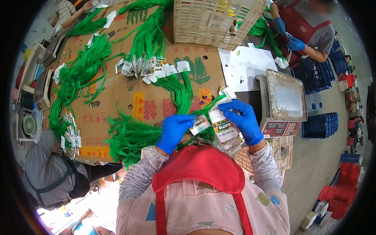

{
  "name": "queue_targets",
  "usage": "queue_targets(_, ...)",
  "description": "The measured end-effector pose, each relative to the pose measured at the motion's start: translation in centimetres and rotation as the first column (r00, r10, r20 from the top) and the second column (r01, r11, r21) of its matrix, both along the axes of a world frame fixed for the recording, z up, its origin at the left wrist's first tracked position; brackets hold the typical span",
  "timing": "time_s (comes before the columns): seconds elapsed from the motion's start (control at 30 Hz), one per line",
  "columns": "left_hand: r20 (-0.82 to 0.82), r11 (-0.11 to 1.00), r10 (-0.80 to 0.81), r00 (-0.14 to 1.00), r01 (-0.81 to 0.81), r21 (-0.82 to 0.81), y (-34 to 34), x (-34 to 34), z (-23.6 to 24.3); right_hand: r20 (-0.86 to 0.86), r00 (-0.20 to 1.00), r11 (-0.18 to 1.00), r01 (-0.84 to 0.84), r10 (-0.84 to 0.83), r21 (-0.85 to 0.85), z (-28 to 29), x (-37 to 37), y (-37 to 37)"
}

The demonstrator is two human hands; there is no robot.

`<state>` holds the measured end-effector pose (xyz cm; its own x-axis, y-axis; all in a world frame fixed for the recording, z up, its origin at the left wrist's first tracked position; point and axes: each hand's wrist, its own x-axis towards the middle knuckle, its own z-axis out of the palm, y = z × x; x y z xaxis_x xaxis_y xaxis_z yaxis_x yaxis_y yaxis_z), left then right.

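My left hand point(174, 131), in a blue glove, pinches a small printed tag point(199, 124) at chest height, over green mesh strands. My right hand point(241, 123), also gloved in blue, grips a long strip of printed white labels point(222, 129), its fingers closed near the strip's upper part. A bundle of green mesh netting point(129, 139) spreads left of my left hand on the cardboard-covered table point(113, 94). More mesh bundles point(176, 94) with clusters of white tags point(143, 68) lie beyond my hands.
A beige crate point(211, 19) stands at the back, white paper point(239, 66) beside it. A scale point(284, 98) sits right, near stacked blue crates point(321, 125). Co-workers work at upper right point(301, 27), upper left point(70, 13) and lower left point(51, 168).
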<state>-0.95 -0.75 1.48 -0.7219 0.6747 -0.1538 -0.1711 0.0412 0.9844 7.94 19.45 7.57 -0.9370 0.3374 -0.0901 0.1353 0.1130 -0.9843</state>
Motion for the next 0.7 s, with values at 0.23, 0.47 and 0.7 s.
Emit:
queue_targets(0.23, -0.05, 0.92, -0.37, 0.928, 0.359, -0.157, 1.1, 0.2, -0.4, -0.048, 0.999, 0.975, 0.014, -0.025, -0.221, 0.7, -0.4, 0.7)
queue_targets(0.47, 0.047, 0.988, -0.09, 0.995, 0.083, 0.131, 2.2, -2.8, 2.3, -0.005, 0.997, 0.979, -0.07, 0.071, -0.192, -0.5, -0.6, 1.2)
queue_targets(0.7, 0.137, 0.989, -0.126, 0.982, 0.113, 0.098, 4.7, -1.5, 2.2, -0.042, 0.992, 0.99, -0.118, 0.115, -0.075, -1.3, -1.7, 0.7)
